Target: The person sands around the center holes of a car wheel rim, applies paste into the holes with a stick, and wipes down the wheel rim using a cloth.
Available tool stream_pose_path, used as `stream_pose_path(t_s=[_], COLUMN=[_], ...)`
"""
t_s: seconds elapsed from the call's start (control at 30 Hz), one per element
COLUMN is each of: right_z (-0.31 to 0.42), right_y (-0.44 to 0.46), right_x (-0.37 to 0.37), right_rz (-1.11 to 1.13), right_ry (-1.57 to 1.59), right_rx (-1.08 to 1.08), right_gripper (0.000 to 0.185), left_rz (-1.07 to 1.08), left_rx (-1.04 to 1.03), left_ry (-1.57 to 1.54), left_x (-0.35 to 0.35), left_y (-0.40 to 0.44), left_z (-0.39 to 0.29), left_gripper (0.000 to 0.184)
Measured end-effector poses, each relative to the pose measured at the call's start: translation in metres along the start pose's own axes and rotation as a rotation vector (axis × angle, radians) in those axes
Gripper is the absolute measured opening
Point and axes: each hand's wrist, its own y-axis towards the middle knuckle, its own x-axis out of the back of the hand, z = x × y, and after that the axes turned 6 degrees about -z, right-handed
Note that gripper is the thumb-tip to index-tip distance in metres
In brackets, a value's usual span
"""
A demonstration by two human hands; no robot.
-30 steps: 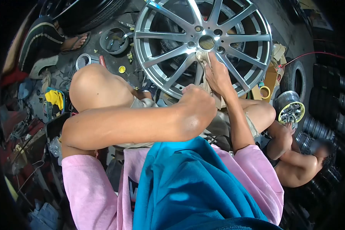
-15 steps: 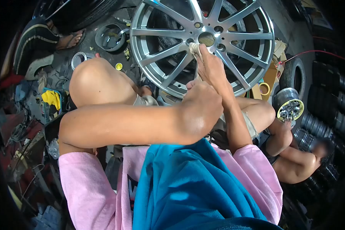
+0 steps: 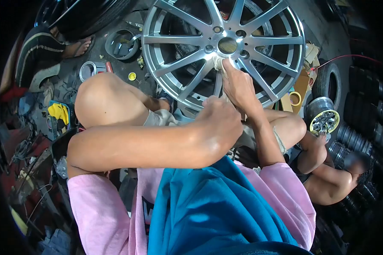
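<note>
A silver multi-spoke wheel rim (image 3: 192,40) lies face up at the top centre. My right hand (image 3: 239,85) presses a beige cloth (image 3: 219,63) against the rim, just below its centre hole, with the index finger pointing up under the hub. Closed in a fist, my left hand (image 3: 221,121) is just below and left of the right one, near the lower edge of the rim. It grips the trailing part of the same cloth, which is mostly hidden behind the hands.
On the right a person (image 3: 332,182) sits by a smaller rim with a yellow lip (image 3: 323,114). Another person's foot (image 3: 77,46) is at upper left, near a round container (image 3: 122,44). Yellow tape (image 3: 295,98), a tyre (image 3: 327,83) and a yellow cloth (image 3: 58,112) lie around.
My right hand and the cloth tip shifted left along the rim below the hub, then slightly down. My left hand moved a little right, then back left and down with its forearm.
</note>
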Motion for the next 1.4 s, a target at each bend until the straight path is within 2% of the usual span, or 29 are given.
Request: stream_pose_path(t_s=[0.07,0.17,0.23,0.3,0.43,0.53,0.67,0.73,0.83,0.9,0.97,1.13,1.2,1.33,1.4], right_z=[0.000,0.001,0.004,0.002,0.001,0.006,-0.002,0.001,0.000,-0.002,-0.001,0.002,-0.003,-0.010,-0.003], right_y=[-0.004,0.003,0.003,-0.003,-0.001,0.002,-0.005,0.006,0.005,0.002,-0.006,0.003,-0.002,-0.016,-0.021], right_x=[-0.006,-0.015,-0.016,-0.012,-0.019,-0.022,-0.018,-0.017,-0.018,-0.015,-0.012,-0.014,-0.009,0.008,0.018], right_rz=[-0.013,-0.050,-0.053,-0.023,-0.018,-0.066,-0.049,-0.071,-0.090,-0.073,-0.012,-0.055,0.041,0.004,-0.012], right_ry=[-0.018,-0.040,-0.049,-0.041,-0.054,-0.064,-0.094,-0.097,-0.095,-0.108,-0.063,-0.010,-0.071,-0.010,0.075], right_rx=[0.030,0.046,0.044,0.007,0.017,0.025,0.032,0.087,0.089,0.108,0.004,0.058,-0.021,-0.008,-0.086], right_gripper=[0.017,0.016,0.016,0.022,0.021,0.019,0.023,0.017,0.015,0.014,0.021,0.020,0.025,0.025,0.025], left_rz=[0.057,-0.021,0.195,0.172,0.086,0.173,0.167,0.091,0.172,0.141,0.115,0.062,0.085,0.124,0.083], left_rx=[0.005,0.028,0.006,0.050,0.118,0.064,0.121,0.129,0.115,0.117,0.109,0.138,0.123,0.118,0.147], left_ry=[0.014,0.043,-0.056,-0.047,0.027,-0.079,-0.045,0.004,-0.081,-0.059,-0.053,-0.040,-0.038,-0.020,-0.038], left_x=[-0.004,-0.007,0.005,0.004,-0.005,0.005,0.001,-0.003,0.005,0.006,0.001,-0.003,-0.003,-0.004,-0.012], left_y=[0.002,0.005,0.008,0.006,0.006,0.005,0.004,0.004,0.005,0.001,0.000,0.000,-0.001,0.001,0.001], left_z=[-0.003,-0.003,-0.001,-0.002,-0.003,0.004,0.002,0.000,0.002,0.004,0.003,0.000,0.000,0.003,0.007], left_gripper=[0.012,0.013,0.015,0.016,0.019,0.020,0.021,0.023,0.023,0.023,0.022,0.022,0.021,0.019,0.019])
